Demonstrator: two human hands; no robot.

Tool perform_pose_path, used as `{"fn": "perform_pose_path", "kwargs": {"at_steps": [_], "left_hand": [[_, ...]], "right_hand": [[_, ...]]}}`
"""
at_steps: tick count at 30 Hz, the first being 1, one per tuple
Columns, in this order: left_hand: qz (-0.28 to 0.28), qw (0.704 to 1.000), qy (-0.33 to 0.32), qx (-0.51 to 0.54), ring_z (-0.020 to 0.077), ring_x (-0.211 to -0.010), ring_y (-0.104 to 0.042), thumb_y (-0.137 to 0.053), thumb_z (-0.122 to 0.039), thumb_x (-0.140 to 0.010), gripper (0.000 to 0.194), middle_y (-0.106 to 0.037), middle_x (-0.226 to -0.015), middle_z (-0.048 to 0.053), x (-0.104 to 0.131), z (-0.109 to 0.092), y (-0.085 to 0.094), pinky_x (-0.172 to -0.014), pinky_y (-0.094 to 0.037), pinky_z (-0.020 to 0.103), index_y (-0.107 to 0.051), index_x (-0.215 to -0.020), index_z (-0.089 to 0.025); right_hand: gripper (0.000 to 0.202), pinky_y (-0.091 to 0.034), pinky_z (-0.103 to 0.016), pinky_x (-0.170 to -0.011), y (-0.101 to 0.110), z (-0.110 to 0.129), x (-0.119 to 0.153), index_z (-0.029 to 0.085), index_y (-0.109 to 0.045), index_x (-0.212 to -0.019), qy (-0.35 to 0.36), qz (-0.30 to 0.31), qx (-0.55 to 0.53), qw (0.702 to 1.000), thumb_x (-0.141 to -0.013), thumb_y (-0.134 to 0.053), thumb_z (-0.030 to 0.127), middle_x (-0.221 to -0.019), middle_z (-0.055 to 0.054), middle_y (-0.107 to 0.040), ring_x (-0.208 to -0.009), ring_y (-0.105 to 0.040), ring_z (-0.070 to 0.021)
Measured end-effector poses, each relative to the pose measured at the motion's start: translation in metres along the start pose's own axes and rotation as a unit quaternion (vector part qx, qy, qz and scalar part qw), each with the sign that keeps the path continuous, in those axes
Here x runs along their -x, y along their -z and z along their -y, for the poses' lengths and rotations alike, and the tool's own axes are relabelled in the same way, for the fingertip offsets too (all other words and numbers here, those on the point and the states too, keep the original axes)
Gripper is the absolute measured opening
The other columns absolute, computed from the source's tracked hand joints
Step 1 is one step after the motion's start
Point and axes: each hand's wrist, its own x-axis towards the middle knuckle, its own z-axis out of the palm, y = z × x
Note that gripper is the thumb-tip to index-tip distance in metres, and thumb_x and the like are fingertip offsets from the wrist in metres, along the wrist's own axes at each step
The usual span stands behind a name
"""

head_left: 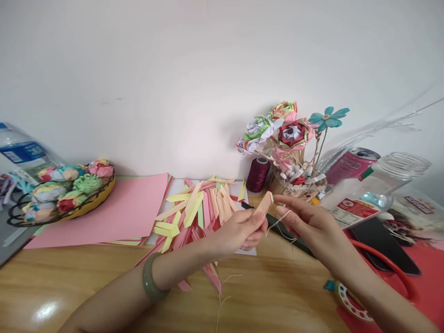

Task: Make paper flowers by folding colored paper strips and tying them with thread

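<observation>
My left hand [241,230] is closed on a folded peach paper strip [264,203], which points up and to the right with a bit of red at its tip. My right hand [312,226] is beside it, its index fingertip at the end of the strip. A thin pale string [277,223] runs from near my left fingers to my right thumb, where it appears pinched. Behind and below my left hand lies a pile of folded paper strips [194,208] in pink, yellow, peach and green. More loose string [221,300] lies on the table.
Pink paper sheets [138,208] lie left, beside a basket of paper flowers [100,196]. At the back right stand a maroon thread spool [258,175], a flower arrangement [294,134], a can [352,166] and a clear jar [385,180]. A tape roll [354,303] and red-handled scissors [391,266] lie right.
</observation>
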Motion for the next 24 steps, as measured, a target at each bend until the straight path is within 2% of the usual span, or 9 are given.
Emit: {"fn": "perform_pose_path", "kwargs": {"at_steps": [2, 5, 8, 11, 15, 18, 20, 24], "left_hand": [[-0.020, 0.992, -0.008, -0.121, 0.0060, -0.043, -0.020, -0.034, -0.043, -0.085, 0.033, -0.026, -0.051, -0.007, 0.003, -0.002, -0.003, -0.042, -0.018, 0.020, -0.039, -0.066, -0.017], [-0.084, 0.946, -0.041, -0.310, 0.0090, -0.053, -0.033, -0.034, -0.039, -0.086, 0.030, -0.037, -0.059, -0.004, 0.006, -0.004, -0.006, -0.051, -0.025, 0.022, -0.042, -0.067, -0.017], [-0.101, 0.916, -0.049, -0.386, 0.0108, -0.060, -0.039, -0.035, -0.036, -0.085, 0.026, -0.043, -0.064, -0.002, 0.008, -0.006, -0.007, -0.056, -0.027, 0.023, -0.047, -0.072, -0.017], [-0.102, 0.923, -0.036, -0.368, 0.0110, -0.061, -0.041, -0.043, -0.040, -0.082, 0.026, -0.048, -0.067, -0.002, 0.009, -0.009, -0.008, -0.055, -0.029, 0.022, -0.053, -0.081, -0.016], [-0.099, 0.960, -0.003, -0.262, 0.0127, -0.071, -0.048, -0.061, -0.036, -0.069, 0.036, -0.055, -0.084, 0.003, 0.008, -0.020, -0.005, -0.059, -0.036, 0.022, -0.055, -0.097, -0.015], [-0.046, 0.979, 0.036, -0.197, 0.0107, -0.065, -0.047, -0.067, -0.032, -0.064, 0.044, -0.055, -0.082, 0.003, 0.009, -0.031, 0.001, -0.053, -0.038, 0.020, -0.056, -0.102, -0.014], [0.010, 0.987, 0.046, -0.156, 0.0099, -0.065, -0.046, -0.061, -0.032, -0.069, 0.040, -0.055, -0.082, 0.004, 0.011, -0.038, 0.007, -0.052, -0.040, 0.020, -0.057, -0.106, -0.015], [0.070, 0.989, 0.044, -0.120, 0.0108, -0.074, -0.050, -0.052, -0.027, -0.078, 0.038, -0.059, -0.096, 0.009, 0.016, -0.049, 0.015, -0.065, -0.044, 0.024, -0.055, -0.114, -0.017]], "right_hand": [[0.037, -0.033, -0.024, -0.046, -0.001, 0.003, -0.001, 0.020, -0.056, -0.096, -0.008, 0.041, -0.067, 0.997, -0.076, -0.049, 0.051, -0.058, 0.002, -0.050, -0.051, -0.044, -0.0126], [0.031, -0.032, -0.023, -0.046, -0.004, 0.005, 0.000, 0.020, -0.055, -0.077, 0.006, 0.078, -0.095, 0.992, -0.076, -0.050, 0.050, -0.058, 0.002, -0.049, -0.051, -0.041, -0.0108], [0.026, -0.030, -0.022, -0.045, -0.005, 0.001, 0.001, 0.020, -0.053, -0.075, 0.026, 0.070, -0.086, 0.994, -0.080, -0.048, 0.045, -0.058, 0.003, -0.047, -0.049, -0.038, -0.0096], [0.022, -0.031, -0.022, -0.045, -0.004, -0.005, 0.000, 0.021, -0.053, -0.079, 0.064, 0.048, -0.079, 0.994, -0.081, -0.050, 0.042, -0.058, 0.004, -0.046, -0.050, -0.039, -0.0096], [0.018, -0.031, -0.021, -0.045, -0.001, -0.010, 0.000, 0.022, -0.053, -0.080, 0.093, 0.028, -0.076, 0.992, -0.081, -0.051, 0.039, -0.056, 0.005, -0.043, -0.049, -0.039, -0.0093], [0.017, -0.032, -0.022, -0.045, 0.001, -0.013, 0.000, 0.022, -0.053, -0.079, 0.100, 0.005, -0.082, 0.992, -0.081, -0.051, 0.039, -0.057, 0.004, -0.044, -0.049, -0.039, -0.0097], [0.017, -0.033, -0.022, -0.045, 0.002, -0.015, 0.000, 0.022, -0.054, -0.077, 0.102, -0.007, -0.083, 0.991, -0.081, -0.052, 0.039, -0.058, 0.004, -0.045, -0.049, -0.039, -0.0098], [0.018, -0.035, -0.022, -0.044, 0.002, -0.017, -0.002, 0.022, -0.055, -0.076, 0.107, -0.024, -0.084, 0.990, -0.080, -0.053, 0.040, -0.056, 0.003, -0.046, -0.049, -0.041, -0.0102]]}}
